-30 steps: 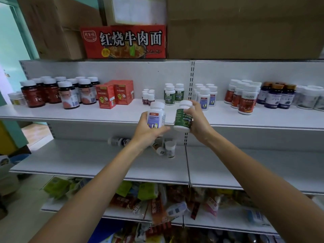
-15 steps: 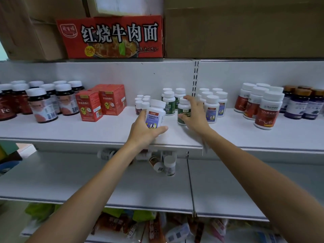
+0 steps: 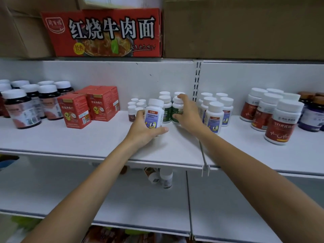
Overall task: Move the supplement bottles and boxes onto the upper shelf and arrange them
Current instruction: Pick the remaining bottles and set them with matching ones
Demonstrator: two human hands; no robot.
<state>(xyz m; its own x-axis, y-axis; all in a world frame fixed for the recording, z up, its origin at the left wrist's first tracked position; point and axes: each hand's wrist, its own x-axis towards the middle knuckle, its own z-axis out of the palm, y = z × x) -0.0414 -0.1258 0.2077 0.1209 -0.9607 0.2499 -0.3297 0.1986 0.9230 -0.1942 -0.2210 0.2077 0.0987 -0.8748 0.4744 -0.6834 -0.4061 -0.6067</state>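
White metal shelving fills the frame, its upper shelf (image 3: 87, 142) running beneath both hands and its lower shelf (image 3: 52, 190) beneath the forearms. Brown cartons (image 3: 245, 28) and a red noodle carton (image 3: 105, 32) sit on top of the unit, above the hands.

A person reaches in with two bare arms. The left hand (image 3: 143, 130) is wrapped round a blue-labelled bottle (image 3: 154, 114), thumb across its front near the base. That bottle is tipped slightly, low over the upper shelf; whether its base touches cannot be told. The right hand (image 3: 187, 116), just beside the left, grips a green-labelled bottle (image 3: 177, 111), fingers over the white cap and thumb on the label, the bottle upright on the upper shelf. A matching green bottle (image 3: 165, 109) stands between the two hands.

Well to the left of the left hand stand dark white-capped bottles (image 3: 22, 109), with red boxes (image 3: 75, 111) nearer to it. Right of the right hand come white bottles with blue labels (image 3: 214, 116), then red-labelled bottles (image 3: 280, 123), then amber-capped bottles (image 3: 313, 113) at the frame's edge. Small white bottles (image 3: 135, 107) cluster just behind the left hand's fingers. Below the hands, on the lower shelf, a few leftover bottles (image 3: 165, 178) show, partly hidden by the upper shelf's edge.
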